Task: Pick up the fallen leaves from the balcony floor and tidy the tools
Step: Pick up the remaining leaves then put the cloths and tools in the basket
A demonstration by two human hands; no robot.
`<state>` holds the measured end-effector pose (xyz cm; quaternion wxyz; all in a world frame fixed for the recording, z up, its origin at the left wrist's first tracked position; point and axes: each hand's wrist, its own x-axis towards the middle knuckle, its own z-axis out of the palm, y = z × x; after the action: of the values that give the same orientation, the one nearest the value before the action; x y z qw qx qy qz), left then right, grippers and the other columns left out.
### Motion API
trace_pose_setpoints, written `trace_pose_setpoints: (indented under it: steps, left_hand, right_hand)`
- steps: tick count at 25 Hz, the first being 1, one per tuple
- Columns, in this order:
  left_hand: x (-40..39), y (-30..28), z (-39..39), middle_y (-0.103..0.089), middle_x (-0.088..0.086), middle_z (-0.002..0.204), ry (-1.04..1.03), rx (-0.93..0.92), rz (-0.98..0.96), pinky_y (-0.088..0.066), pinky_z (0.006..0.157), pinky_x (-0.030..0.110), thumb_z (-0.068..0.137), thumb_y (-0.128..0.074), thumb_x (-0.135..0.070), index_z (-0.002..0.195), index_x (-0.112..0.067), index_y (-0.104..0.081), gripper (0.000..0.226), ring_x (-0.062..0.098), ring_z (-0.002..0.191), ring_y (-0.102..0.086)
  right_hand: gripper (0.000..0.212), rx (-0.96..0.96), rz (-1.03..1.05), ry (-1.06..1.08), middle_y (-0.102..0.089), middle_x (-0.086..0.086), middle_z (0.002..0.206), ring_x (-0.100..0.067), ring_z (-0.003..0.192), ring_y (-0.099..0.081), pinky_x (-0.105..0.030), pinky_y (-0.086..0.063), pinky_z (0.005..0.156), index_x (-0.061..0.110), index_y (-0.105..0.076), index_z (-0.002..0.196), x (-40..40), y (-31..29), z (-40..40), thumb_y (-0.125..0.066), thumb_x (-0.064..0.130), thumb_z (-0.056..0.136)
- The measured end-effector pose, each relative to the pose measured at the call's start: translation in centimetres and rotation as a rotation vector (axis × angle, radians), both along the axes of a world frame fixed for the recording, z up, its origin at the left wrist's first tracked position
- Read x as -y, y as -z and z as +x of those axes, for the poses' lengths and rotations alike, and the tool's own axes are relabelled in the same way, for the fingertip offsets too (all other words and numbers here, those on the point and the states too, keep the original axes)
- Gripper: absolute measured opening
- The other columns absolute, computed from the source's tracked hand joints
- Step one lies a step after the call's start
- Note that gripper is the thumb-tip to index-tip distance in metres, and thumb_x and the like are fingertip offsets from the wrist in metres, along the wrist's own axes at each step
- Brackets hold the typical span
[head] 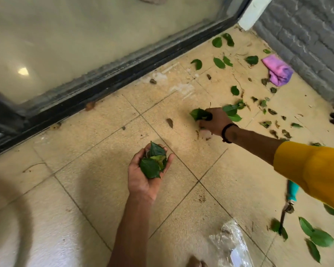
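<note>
— Start at the left: what's there?

— A glass door (85, 45), cloudy and smeared, sitting in a dark metal track (123, 74) that runs diagonally along the floor (75, 189). The floor is speckled beige tile with thin dark grout lines, gritty with dirt.

— And the hands?

— Left hand (145, 172) is palm up over the tiles, fingers cupped round a small pile of leaves (153, 162), glossy, dark green, pointed ovals, one yellowing. Low down beside that arm lies a crinkled clear plastic bag (229, 245).

— Further right?

— Right hand (213, 121) is down at the floor, knuckles up, fingers closed on a bunched leaf (200, 114). There's a black band (227, 132) at the wrist and a mustard-yellow sleeve (312, 170) above it.

— More to gather?

— Plenty. Loose leaves (220, 62) are scattered across the tiles beyond the hand, some fresh, some shrivelled and brown, with another cluster (316, 237) at the lower right.

— Tools?

— A teal-handled tool (292, 191) lies under the sleeve, its dark metal end touching a leaf. Against the rough grey brick wall (307, 35) sits a crumpled purple cloth (278, 71).
</note>
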<state>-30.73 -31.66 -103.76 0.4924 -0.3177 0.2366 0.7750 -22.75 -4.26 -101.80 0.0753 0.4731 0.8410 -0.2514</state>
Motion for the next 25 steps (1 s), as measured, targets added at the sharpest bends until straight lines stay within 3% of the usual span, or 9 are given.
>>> trace_pose_setpoints:
  steps: [3, 6, 10, 16, 20, 25]
  left_hand:
    - [0.6, -0.1, -0.5, -0.068, 0.024, 0.124, -0.007, -0.014, -0.004, -0.059, 0.082, 0.054, 0.099, -0.053, -0.025, 0.133, -0.005, -0.059, 0.040, 0.038, 0.109, -0.069]
    - [1.5, 0.1, -1.2, -0.068, 0.025, 0.123, -0.040, -0.013, 0.000, -0.059, 0.082, 0.054, 0.098, -0.054, -0.025, 0.133, -0.004, -0.059, 0.041, 0.038, 0.108, -0.070]
    - [2.0, 0.3, -1.4, -0.068, 0.026, 0.122, -0.040, -0.040, -0.005, -0.059, 0.084, 0.054, 0.097, -0.057, -0.025, 0.133, -0.004, -0.059, 0.041, 0.038, 0.107, -0.070]
    - [2.3, 0.5, -1.7, -0.067, 0.027, 0.124, -0.039, -0.038, -0.005, -0.059, 0.084, 0.055, 0.098, -0.057, -0.025, 0.134, -0.003, -0.058, 0.042, 0.038, 0.109, -0.069]
    - [2.1, 0.7, -2.4, -0.065, 0.028, 0.127, -0.043, -0.052, -0.041, -0.059, 0.084, 0.055, 0.097, -0.057, -0.024, 0.136, -0.003, -0.056, 0.044, 0.038, 0.105, -0.071]
    - [2.4, -1.8, -2.8, -0.067, 0.027, 0.125, 0.005, -0.040, -0.106, -0.059, 0.083, 0.058, 0.099, -0.056, -0.021, 0.132, -0.003, -0.059, 0.038, 0.039, 0.104, -0.070]
  right_hand:
    - [0.029, -0.066, 0.018, -0.234, -0.068, -0.011, 0.106, -0.024, 0.094, -0.062, -0.035, -0.049, 0.073, 0.006, -0.071, 0.107, 1.4, -0.9, -4.0, -0.076, 0.026, 0.087]
    - [0.040, -0.001, 0.039, -0.495, -0.062, -0.010, 0.126, -0.027, 0.112, -0.059, -0.040, -0.051, 0.094, 0.008, -0.069, 0.117, 3.4, 0.0, -6.2, -0.079, 0.029, 0.085]
    - [0.037, 0.002, 0.073, -0.600, -0.060, -0.011, 0.129, -0.027, 0.112, -0.059, -0.036, -0.051, 0.092, 0.006, -0.071, 0.113, 4.5, 1.9, -6.3, -0.081, 0.023, 0.082]
    - [0.017, -0.069, 0.119, -0.552, -0.066, -0.014, 0.102, -0.029, 0.091, -0.062, -0.036, -0.049, 0.076, 0.002, -0.072, 0.097, 5.3, 2.3, -5.3, -0.074, 0.015, 0.086]
    - [0.016, -0.036, 0.061, -0.419, -0.064, -0.005, 0.084, -0.024, 0.083, -0.061, -0.027, -0.039, 0.064, 0.005, -0.072, 0.090, 4.5, 1.6, -4.4, -0.078, 0.018, 0.084]
    - [0.020, -0.074, -0.140, -0.207, -0.071, -0.005, 0.082, -0.018, 0.075, -0.065, -0.026, -0.052, 0.062, 0.009, -0.073, 0.090, 4.8, -2.6, -4.0, -0.085, 0.019, 0.077]
